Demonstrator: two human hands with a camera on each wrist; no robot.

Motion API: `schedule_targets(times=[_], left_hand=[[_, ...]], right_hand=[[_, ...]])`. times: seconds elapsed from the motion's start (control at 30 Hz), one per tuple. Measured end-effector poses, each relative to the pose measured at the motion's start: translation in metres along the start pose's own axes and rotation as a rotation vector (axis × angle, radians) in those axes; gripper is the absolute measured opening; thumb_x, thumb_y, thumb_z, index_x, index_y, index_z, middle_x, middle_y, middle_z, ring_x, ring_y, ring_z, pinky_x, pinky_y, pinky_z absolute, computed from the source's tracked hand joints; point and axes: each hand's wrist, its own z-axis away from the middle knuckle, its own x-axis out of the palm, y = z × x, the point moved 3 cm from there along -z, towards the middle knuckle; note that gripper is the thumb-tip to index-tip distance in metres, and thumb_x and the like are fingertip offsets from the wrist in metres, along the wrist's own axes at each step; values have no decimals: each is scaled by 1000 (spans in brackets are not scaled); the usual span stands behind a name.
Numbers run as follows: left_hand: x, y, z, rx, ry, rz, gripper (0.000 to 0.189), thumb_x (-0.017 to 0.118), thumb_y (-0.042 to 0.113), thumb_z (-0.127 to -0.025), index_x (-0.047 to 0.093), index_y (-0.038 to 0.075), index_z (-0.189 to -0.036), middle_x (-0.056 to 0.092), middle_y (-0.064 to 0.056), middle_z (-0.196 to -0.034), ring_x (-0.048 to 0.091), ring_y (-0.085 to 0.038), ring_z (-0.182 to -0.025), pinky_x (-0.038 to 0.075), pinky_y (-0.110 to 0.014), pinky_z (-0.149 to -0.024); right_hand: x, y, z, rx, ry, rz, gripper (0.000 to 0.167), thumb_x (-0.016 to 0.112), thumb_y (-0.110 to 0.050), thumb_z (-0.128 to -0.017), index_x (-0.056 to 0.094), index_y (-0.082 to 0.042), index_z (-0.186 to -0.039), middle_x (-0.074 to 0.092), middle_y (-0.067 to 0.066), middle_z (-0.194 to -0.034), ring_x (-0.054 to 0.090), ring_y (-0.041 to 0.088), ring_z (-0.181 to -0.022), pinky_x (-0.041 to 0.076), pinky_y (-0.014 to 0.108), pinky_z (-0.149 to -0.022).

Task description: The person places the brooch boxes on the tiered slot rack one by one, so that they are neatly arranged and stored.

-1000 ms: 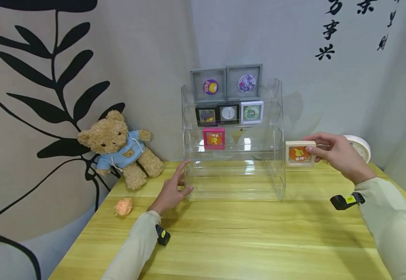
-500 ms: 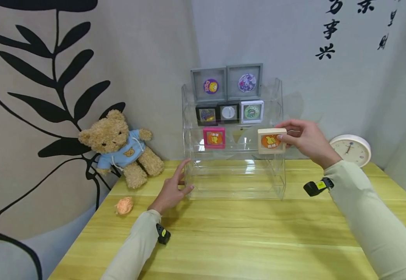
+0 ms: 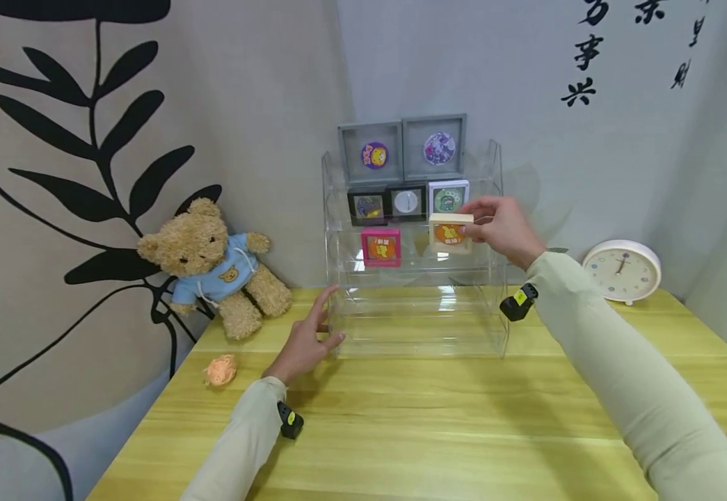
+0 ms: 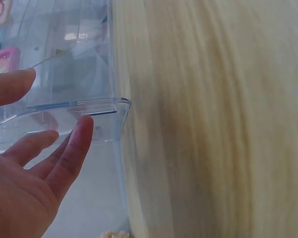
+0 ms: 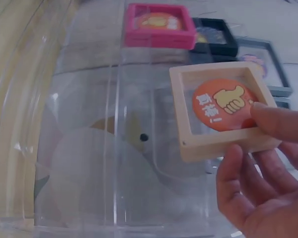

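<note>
With thumb and fingers, my right hand (image 3: 502, 228) pinches a cream square display frame (image 3: 448, 238) by its right side. The frame bears an orange round badge with a yellow thumbs-up and overlaps the clear tiered rack (image 3: 426, 341) in the head view. To its left on the same tier level stands a pink frame (image 3: 381, 248) with a similar orange badge. My left hand (image 3: 303, 346) is at the rack's left side. In the left wrist view, its thumb and mostly straight fingers (image 4: 75, 148) lie on either side of the clear edge, fingertips right at it.
Higher tiers hold two grey frames (image 3: 371, 136), two small black frames (image 3: 368, 207) and a white one (image 3: 448, 197). A teddy bear (image 3: 213, 271) leans at the back left, near a peach-coloured ball (image 3: 220, 370). A round white clock (image 3: 622, 270) stands at the back right of the wooden table (image 3: 401, 431).
My right hand has carried the cream frame leftward and up, from beside the rack to in front of its middle tier, uncovering the clock. The left hand has stayed at the rack's side.
</note>
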Motion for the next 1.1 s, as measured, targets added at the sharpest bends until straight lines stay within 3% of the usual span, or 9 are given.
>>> schedule_targets(times=[0.23,0.47,0.6,0.7,0.83,1.1], left_hand=[[2,-1,2,9,-10,11,89,69,16,-96,15,58,-153,40,-26,-156,62,-48,-122,62,-53,-88],[1,0,3,6,3,3,89,70,17,-95,16,58,-152,43,-26,-154,63,-47,-121,61,-55,-90],[2,1,3,10,-1,-3,89,70,18,-95,15,58,-152,42,-26,-155,63,-46,-122,61,-53,-92],[2,1,3,9,6,-5,89,70,17,-95,16,58,-153,43,-25,-155,63,-45,-122,61,-53,-92],[1,2,5,-4,6,-11,90,70,17,-95,15,58,-152,44,-23,-155,63,-45,-121,61,-54,-92],[-1,1,1,10,12,-19,91,70,17,-95,14,58,-153,43,-26,-154,64,-47,-120,60,-55,-92]], right_hand=[[19,0,-14,-48,55,77,27,71,2,-88,71,0,-115,72,23,-104,64,16,-82,63,30,-70],[38,0,-17,-33,38,93,27,70,5,-88,71,2,-114,69,25,-107,71,33,-97,66,38,-77],[43,4,-16,-17,59,97,26,72,0,-89,72,1,-115,68,23,-107,72,32,-95,66,41,-79],[44,6,-14,-33,94,130,25,74,-4,-89,75,-2,-113,69,19,-103,72,27,-89,65,34,-70],[46,10,-12,-63,100,199,24,75,-10,-89,77,-6,-113,71,14,-94,63,21,-80,51,23,-58],[49,6,-13,-140,81,314,27,68,-16,-95,74,-7,-120,53,2,-65,40,15,-60,32,25,-51]])
